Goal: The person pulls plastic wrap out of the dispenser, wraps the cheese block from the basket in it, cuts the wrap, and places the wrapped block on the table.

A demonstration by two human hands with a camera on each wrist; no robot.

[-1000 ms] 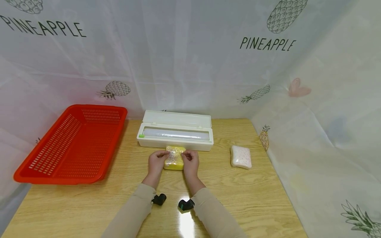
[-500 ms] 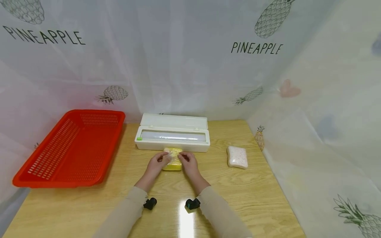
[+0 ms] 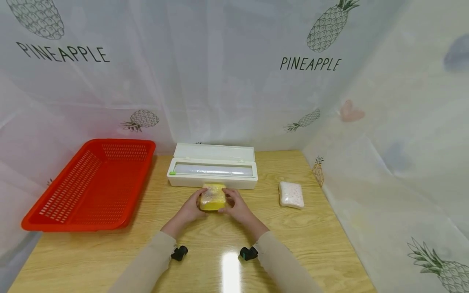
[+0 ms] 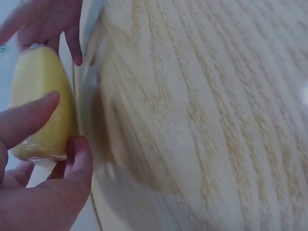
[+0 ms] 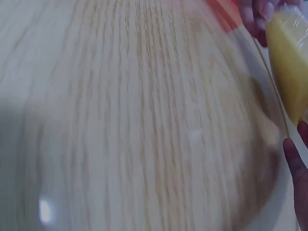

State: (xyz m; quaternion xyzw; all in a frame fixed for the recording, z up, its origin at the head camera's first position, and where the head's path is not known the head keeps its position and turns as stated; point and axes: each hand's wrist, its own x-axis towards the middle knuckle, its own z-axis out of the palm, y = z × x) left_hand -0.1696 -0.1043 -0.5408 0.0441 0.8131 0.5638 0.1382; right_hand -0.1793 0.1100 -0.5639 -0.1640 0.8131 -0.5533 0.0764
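Observation:
A yellow sponge-like block (image 3: 213,197) wrapped in clear film sits before the white wrap box (image 3: 212,181). My left hand (image 3: 191,206) holds its left side; in the left wrist view the thumb (image 4: 36,118) lies across the block (image 4: 48,103) and the fingers curl at its near end. Around the right side curves my right hand (image 3: 236,206), fingers near the back corner and thumb near the front. In the right wrist view one fingertip meets the block (image 5: 288,62), while another digit (image 5: 291,154) stands slightly off it. The block's underside is hidden.
The wrap box's lid (image 3: 214,152) is raised, showing a roll of clear film (image 3: 214,169). On the left stands a red perforated basket (image 3: 126,221). A white, pink-speckled wrapped block (image 3: 291,194) lies to the right. A printed curtain (image 3: 227,81) closes off the table's back.
Both hands have gone from pinching at the film on top of the yellow block to gripping its sides. The wrists have spread apart. The head view has shifted slightly.

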